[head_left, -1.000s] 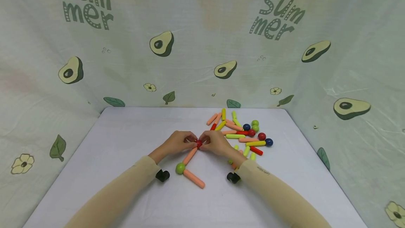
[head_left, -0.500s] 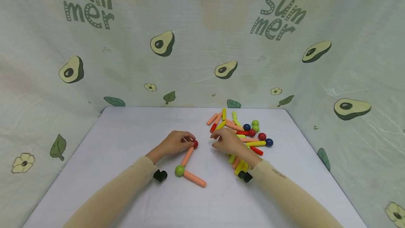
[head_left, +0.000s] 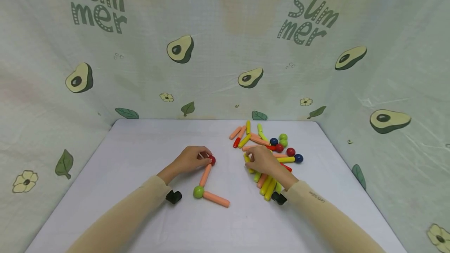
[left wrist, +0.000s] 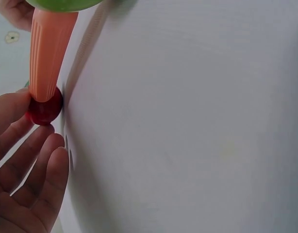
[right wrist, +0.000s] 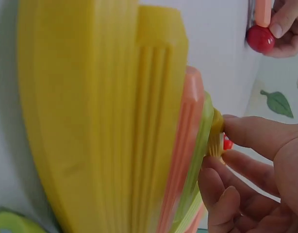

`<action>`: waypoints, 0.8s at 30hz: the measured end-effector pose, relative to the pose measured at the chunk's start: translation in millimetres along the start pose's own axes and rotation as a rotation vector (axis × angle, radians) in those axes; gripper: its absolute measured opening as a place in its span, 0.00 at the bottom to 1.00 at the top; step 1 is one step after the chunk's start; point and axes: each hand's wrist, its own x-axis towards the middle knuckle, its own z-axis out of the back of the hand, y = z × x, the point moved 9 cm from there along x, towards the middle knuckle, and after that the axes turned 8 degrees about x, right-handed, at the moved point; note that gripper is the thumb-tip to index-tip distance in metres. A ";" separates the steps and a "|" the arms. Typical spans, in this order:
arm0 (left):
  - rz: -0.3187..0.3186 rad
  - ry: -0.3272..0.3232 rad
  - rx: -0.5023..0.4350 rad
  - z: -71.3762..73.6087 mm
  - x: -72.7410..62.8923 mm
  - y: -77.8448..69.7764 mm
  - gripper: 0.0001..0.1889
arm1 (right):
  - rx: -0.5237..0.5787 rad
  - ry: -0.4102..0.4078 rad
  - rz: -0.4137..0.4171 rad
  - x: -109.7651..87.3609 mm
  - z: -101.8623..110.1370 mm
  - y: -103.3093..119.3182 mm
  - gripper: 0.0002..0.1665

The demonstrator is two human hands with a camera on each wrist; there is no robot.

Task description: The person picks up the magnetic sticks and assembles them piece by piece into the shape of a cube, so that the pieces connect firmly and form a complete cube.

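Note:
My left hand [head_left: 190, 160] pinches a red ball [head_left: 213, 161] between thumb and fingers. A salmon-coloured ribbed stick [head_left: 205, 175] joins this ball to a green ball [head_left: 198, 191], from which another salmon stick [head_left: 216, 198] runs to the right along the white table. In the left wrist view the stick's end meets the red ball [left wrist: 46, 110] right by my thumb. My right hand [head_left: 264, 161], at the left side of the pile of sticks, pinches a yellow stick [right wrist: 215, 133] by its end. My right fingers hide part of that yellow stick.
Several yellow, lime, salmon and red sticks lie in a loose pile around and beyond my right hand. Loose balls, among them a dark blue ball [head_left: 299, 158] and a red ball [head_left: 290, 152], lie at its right. A printed cloth [head_left: 218, 89] hangs behind the table.
My right hand has left the red ball, moved right to the pile and taken hold of a yellow stick. My left hand has shifted slightly left with the red ball, swinging its salmon stick.

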 end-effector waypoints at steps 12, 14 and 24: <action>-0.005 -0.002 -0.001 2.8 -4.5 2.1 0.10 | 0.040 0.061 0.012 3.9 -10.9 13.1 0.17; -0.008 -0.001 -0.003 3.2 -4.6 1.5 0.10 | 0.034 0.076 0.043 4.9 -12.2 18.7 0.16; -0.020 0.015 0.023 2.8 -3.2 -0.8 0.11 | 0.078 0.078 0.131 14.3 -23.1 41.6 0.14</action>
